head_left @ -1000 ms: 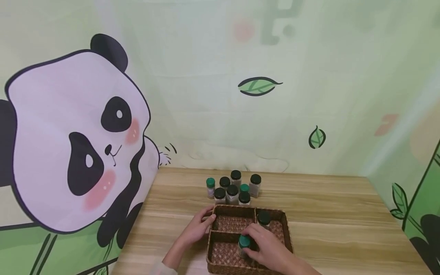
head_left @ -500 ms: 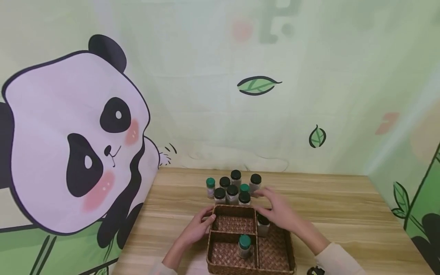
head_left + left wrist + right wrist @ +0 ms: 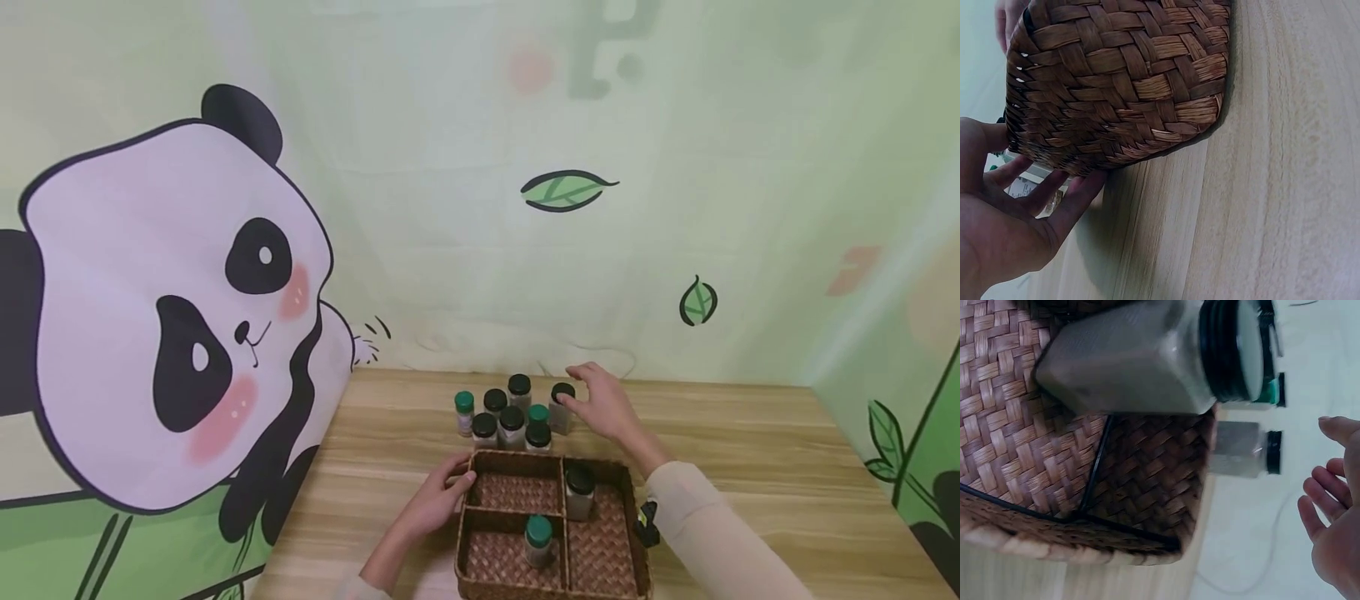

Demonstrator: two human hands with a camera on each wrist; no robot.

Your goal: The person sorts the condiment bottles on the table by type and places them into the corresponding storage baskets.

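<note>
My left hand [image 3: 438, 498] holds the far left corner of a woven basket tray [image 3: 628, 521]. In the left wrist view its fingers [image 3: 1075, 203] lie against the outer wall, thumb near the rim. My right hand [image 3: 606, 406] reaches over the table behind the tray, fingers spread, beside a black-lidded spice jar [image 3: 558, 418]. The right wrist view shows a gap between that hand [image 3: 1338, 500] and the jar [image 3: 1238, 449]. Inside the tray, a green-capped jar [image 3: 538, 546] stands in the near left compartment and a black-lidded jar [image 3: 580, 497] in the long right one.
Several more jars crowd behind the tray, among them a green-capped one [image 3: 465, 421] at the left and a black-lidded one [image 3: 519, 388] at the back. A printed cloth wall [image 3: 450, 208] rises behind the wooden table [image 3: 735, 467].
My right hand has let go of the green-capped jar in the near left compartment and moved away to the back right jar. My left hand stays on the tray.
</note>
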